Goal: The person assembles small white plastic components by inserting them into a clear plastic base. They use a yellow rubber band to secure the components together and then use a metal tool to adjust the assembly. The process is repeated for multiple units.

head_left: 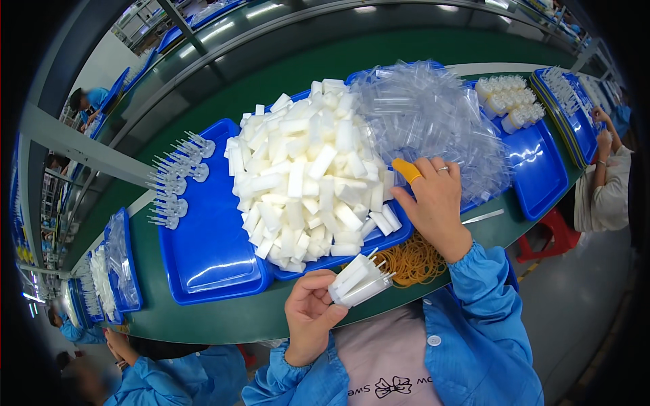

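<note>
Close in front of my chest, my left hand [313, 314] is closed around a white part with thin prongs and foam blocks [360, 281]. The prongs point away to the right. My right hand [433, 203] reaches over the meeting place of two heaps, fingers apart, with an orange finger cot [406, 170] on one finger. Its thumb is nearest the white foam blocks [305, 176], while its fingertips lie over the edge of the clear plastic sleeves [433, 108]. No held item shows in it. Below its wrist lies a pile of tan rubber bands [413, 262].
At left, a blue tray [217, 264] bears several pronged white plastic parts [177, 179] along its far side. Another blue tray [542, 179] at right carries grouped white assemblies [509, 101]. A metal strip [483, 216] lies on the green table [230, 323]. Co-workers sit on both sides.
</note>
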### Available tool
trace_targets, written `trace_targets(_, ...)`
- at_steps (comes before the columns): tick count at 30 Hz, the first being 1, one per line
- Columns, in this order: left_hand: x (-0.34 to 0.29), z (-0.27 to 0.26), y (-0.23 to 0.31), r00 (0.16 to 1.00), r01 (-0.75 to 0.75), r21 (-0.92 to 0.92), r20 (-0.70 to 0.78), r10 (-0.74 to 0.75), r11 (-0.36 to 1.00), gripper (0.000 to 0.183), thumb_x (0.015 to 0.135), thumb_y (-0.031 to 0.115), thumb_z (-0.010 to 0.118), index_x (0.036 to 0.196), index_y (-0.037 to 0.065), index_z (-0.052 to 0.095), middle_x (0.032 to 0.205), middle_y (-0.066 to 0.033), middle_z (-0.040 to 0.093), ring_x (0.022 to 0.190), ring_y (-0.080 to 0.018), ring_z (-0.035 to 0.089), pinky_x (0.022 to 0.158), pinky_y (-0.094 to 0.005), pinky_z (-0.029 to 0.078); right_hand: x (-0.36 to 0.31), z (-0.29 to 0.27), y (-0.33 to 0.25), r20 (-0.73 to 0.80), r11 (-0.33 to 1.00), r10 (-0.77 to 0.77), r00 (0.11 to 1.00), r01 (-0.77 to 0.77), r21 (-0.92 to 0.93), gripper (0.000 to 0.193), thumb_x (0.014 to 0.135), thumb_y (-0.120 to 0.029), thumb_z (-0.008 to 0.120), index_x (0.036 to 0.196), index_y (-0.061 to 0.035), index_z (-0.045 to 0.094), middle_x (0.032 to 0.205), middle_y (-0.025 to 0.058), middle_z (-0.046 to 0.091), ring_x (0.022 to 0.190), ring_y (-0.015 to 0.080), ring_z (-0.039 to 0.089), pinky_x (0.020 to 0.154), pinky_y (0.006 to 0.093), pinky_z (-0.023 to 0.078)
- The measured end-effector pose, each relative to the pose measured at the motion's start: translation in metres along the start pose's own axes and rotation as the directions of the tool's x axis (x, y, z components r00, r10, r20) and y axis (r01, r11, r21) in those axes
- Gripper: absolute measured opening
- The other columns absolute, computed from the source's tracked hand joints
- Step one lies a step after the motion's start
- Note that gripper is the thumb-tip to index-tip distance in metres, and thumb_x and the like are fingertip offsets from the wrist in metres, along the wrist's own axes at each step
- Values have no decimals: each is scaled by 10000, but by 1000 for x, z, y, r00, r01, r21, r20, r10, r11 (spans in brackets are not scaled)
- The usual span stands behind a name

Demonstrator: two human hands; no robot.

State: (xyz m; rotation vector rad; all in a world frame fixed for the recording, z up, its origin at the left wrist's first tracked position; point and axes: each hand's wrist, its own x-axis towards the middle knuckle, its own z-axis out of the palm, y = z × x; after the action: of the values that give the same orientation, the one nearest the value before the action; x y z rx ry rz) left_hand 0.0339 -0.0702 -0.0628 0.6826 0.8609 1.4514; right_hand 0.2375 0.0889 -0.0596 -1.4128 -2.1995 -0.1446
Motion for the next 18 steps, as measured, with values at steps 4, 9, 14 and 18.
trace_targets(4,0,-2,0,1000,8,-3,3,-8,1000,447,723,-71,708,1127,-18,524,1186,-114,498,1068,-194,548,932,-328,454,-3,4,7,-61,999,-31,998,31,7,335,717,-176,700,1035,-87,651,859,47,568,839,227,526,808,391,365)
trace_targets(9,0,0,1,1000,11,-9,-18,-11,1000,443,726,-72,703,1127,-16,524,1190,-112,502,1065,-192,548,929,-327,455,-6,-8,10,-117,987,79,990,-61,147,271,741,-78,651,1011,-61,656,902,66,589,871,238,543,830,407,382)
trace_targets(14,1,-5,-2,1000,5,-4,-12,-5,1000,448,728,-69,702,1134,-12,521,1197,-106,502,1075,-193,545,931,-328,455,-17,-16,20,-103,948,174,979,-138,288,260,753,-25,624,1012,-38,647,948,81,598,845,263,560,815,382,402)
trace_targets(18,2,-3,-1,1000,20,-12,-10,-20,1000,449,730,-65,703,1138,-10,523,1196,-104,500,1079,-192,542,939,-329,449,-23,-17,23,-156,925,177,972,-110,365,233,793,-16,589,1020,-35,642,875,86,597,775,260,555,755,335,412)
